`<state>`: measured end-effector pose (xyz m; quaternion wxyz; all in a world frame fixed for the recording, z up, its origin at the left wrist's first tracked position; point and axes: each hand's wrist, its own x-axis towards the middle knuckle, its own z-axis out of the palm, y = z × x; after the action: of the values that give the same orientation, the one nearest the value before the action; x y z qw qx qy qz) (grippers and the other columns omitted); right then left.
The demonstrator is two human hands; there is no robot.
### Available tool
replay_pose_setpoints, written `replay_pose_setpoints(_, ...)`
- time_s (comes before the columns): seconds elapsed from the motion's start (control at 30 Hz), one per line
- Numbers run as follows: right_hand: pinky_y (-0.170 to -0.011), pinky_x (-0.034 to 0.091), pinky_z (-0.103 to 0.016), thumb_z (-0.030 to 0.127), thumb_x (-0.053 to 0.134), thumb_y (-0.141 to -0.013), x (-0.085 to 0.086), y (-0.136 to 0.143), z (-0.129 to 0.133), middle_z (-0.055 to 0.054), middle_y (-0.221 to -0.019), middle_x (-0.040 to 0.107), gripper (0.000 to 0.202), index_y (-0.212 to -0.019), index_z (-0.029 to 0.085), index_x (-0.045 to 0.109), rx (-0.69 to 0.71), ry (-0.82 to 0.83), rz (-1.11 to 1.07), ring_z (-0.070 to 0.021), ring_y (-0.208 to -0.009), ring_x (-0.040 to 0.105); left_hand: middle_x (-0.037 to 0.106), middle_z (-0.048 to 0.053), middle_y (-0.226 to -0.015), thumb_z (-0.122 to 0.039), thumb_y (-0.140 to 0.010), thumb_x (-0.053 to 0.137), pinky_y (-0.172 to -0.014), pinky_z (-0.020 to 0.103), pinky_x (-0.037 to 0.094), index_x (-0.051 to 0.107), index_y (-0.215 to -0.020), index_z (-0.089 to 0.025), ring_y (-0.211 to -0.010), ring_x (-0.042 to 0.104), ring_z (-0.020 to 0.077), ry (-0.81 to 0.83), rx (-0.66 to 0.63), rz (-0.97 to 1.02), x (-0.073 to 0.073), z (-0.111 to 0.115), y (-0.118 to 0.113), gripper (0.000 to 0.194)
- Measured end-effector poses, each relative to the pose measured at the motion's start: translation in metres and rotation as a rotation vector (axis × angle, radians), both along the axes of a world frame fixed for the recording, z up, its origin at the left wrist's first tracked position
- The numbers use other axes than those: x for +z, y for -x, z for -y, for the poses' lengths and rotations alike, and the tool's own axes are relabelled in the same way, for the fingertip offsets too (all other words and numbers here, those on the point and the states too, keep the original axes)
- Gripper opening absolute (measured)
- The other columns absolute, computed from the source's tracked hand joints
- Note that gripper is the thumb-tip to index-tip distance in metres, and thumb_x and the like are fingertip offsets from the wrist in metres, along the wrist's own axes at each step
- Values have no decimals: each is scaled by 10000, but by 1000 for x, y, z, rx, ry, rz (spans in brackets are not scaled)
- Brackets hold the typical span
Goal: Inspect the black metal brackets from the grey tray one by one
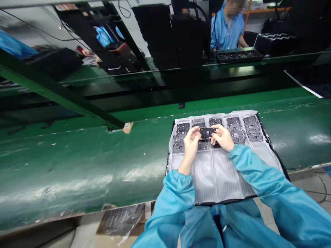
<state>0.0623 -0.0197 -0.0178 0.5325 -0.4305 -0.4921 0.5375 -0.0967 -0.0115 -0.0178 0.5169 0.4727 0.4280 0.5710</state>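
Pinching with thumb and fingertips, the person's left hand (pixel 190 141) has one end of a flat black plate (pixel 207 132), and the right hand (pixel 222 137) pinches the other end. They hold it level over the back compartments of the white-lined tray (pixel 201 172). A yellowish spot shows near the plate's left end. I'd judge the step in hand to be handling one piece for a close look; whether it has just been lifted or is about to be laid down, I can't tell. Any move from here calls for both pinches travelling together, with the fingertips kept clear of the pieces beneath.

Left of the tray, a green beam (pixel 64 100) slants down to the green workbench (pixel 90 172), and lower on that side sits a cardboard box (pixel 103 237) with crumpled clear film (pixel 126 220). Just beyond the tray's back edge lies a small black piece (pixel 181 105). Across the tray's back row, similar black plates (pixel 253 129) fill the compartments out to its right end. Well beyond the tray, a co-worker (pixel 227 31) in blue sits behind a black parts tray (pixel 239 60).
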Motion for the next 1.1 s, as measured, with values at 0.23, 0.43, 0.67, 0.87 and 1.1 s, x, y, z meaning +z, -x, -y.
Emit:
replay_pose_setpoints(0.23,-382,506,-206,314,629,-769,-4,0,0,50,-625,623,391,-1092,172,460,132,22,-10,-117,-404,598,667,87,-1025,-302,-787,623,-568,230,546,665,-1032,-149,-727,639,139,65,-92,-12,-4,1,-2,292)
replay_pose_setpoints(0.43,-383,510,-213,332,647,-767,-1,1,1,35,-641,638,402,-1090,165,475,149,44,-19,-122,-410,604,674,90,-1006,-393,-798,638,-536,217,539,684,-1015,-147,-722,638,142,74,-60,-22,-5,-1,-1,331)
replay_pose_setpoints(0.67,-369,502,-218,343,654,-758,0,1,0,28,-629,642,419,-1092,154,486,132,46,-18,-128,-397,598,669,87,-1032,-351,-796,625,-544,222,536,676,-1049,-152,-681,636,126,106,-66,21,-5,0,-1,326)
replay_pose_setpoints(0.87,-374,506,-219,342,655,-761,1,1,1,30,-618,636,418,-1092,145,494,147,45,-6,-127,-397,597,665,70,-981,-323,-762,625,-520,206,510,688,-977,-142,-657,622,113,166,-68,81,-6,-2,-2,288)
replay_pose_setpoints(1.1,-385,508,-214,347,648,-781,-6,2,1,21,-641,640,377,-1072,152,508,162,40,24,-120,-417,601,689,60,-883,-293,-734,615,-578,217,484,707,-869,-135,-708,622,143,182,-6,120,-7,-3,-2,228)
